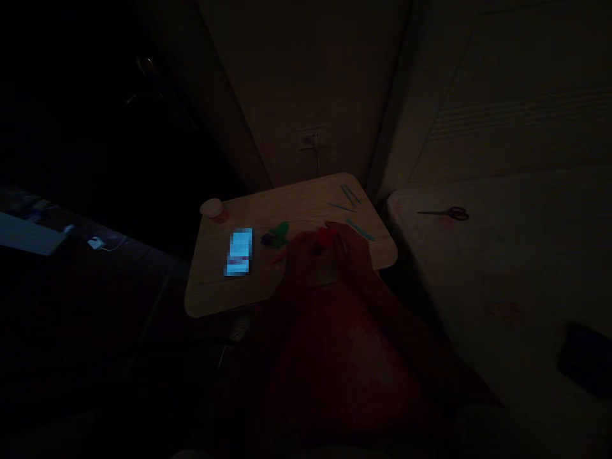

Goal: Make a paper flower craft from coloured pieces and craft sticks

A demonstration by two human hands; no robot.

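Both my hands meet over the small table (210,290), around a small bright red piece (326,237); its kind is too dark to make out. My right hand (354,252) closes on it from the right. From the other side, my left hand (299,255) curls its fingers against it, though shadow hides most of them. Just left of my left hand lies a green leaf-like piece (282,234) with a dark purple clump (268,239) beside it. A thin red strip (280,257) rests close to that hand.
A glowing phone (239,252) and a pale cup (214,210) occupy the table's left side. Several bluish-green sticks (359,229) lie at its right. Scissors (452,213) rest on a pale surface (468,268) further right. Behind the table, a cable is plugged into a wall socket (310,138).
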